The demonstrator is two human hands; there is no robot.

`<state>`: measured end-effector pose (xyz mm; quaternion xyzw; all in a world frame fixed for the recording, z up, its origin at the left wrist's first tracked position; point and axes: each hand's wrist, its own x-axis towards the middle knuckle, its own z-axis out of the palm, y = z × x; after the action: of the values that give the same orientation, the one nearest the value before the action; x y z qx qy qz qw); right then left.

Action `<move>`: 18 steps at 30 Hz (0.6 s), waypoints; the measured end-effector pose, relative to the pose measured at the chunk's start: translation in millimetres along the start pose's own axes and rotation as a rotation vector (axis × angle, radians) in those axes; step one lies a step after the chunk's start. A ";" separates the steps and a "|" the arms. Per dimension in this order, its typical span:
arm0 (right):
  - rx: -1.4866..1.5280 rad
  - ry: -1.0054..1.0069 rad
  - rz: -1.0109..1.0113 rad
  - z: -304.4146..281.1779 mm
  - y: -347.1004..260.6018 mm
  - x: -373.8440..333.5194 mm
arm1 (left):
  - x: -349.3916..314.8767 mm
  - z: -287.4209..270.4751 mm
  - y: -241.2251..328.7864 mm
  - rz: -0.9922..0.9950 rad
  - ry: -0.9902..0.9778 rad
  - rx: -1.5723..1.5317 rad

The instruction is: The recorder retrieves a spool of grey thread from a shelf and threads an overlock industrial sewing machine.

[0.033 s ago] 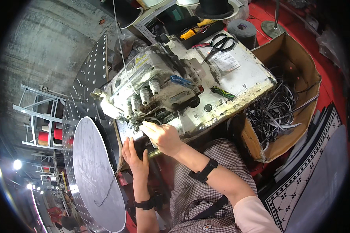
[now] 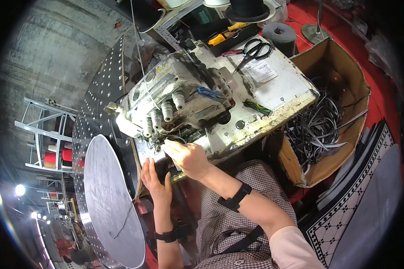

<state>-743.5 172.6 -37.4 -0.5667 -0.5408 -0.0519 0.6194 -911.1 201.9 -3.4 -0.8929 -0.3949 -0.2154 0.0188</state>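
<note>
An industrial overlock sewing machine with several tension knobs stands in front of me, lit by a lamp at its left end. My right hand is at the front left of the machine, beside the needle area. Its fingers are pinched together, and whatever they may hold is hidden. Lower and to the left, my left hand reaches up with its fingers stretched out and the thumb apart. Those fingertips touch the light plate at the machine's front edge. Blue tweezers lie on the machine's body.
Black-handled scissors and a green-and-black tool lie on the white worktop. A cardboard box of tangled strips stands at the right, near stacked mats. At the left, a grey oval mat leans by a studded black surface.
</note>
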 end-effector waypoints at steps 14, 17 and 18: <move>0.004 -0.030 0.015 1.5 -0.2 1.4 | 0.3 -1.2 2.1 -0.002 -0.001 0.007; 0.005 -0.038 0.013 0.7 -0.3 1.7 | 0.2 -0.9 1.5 0.000 0.001 0.008; -0.008 -0.041 0.007 0.6 -0.4 1.7 | 0.1 -0.9 1.3 0.002 0.002 0.010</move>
<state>-743.3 173.9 -36.0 -0.5721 -0.5510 -0.0403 0.6062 -910.5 200.9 -2.4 -0.8930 -0.3951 -0.2142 0.0236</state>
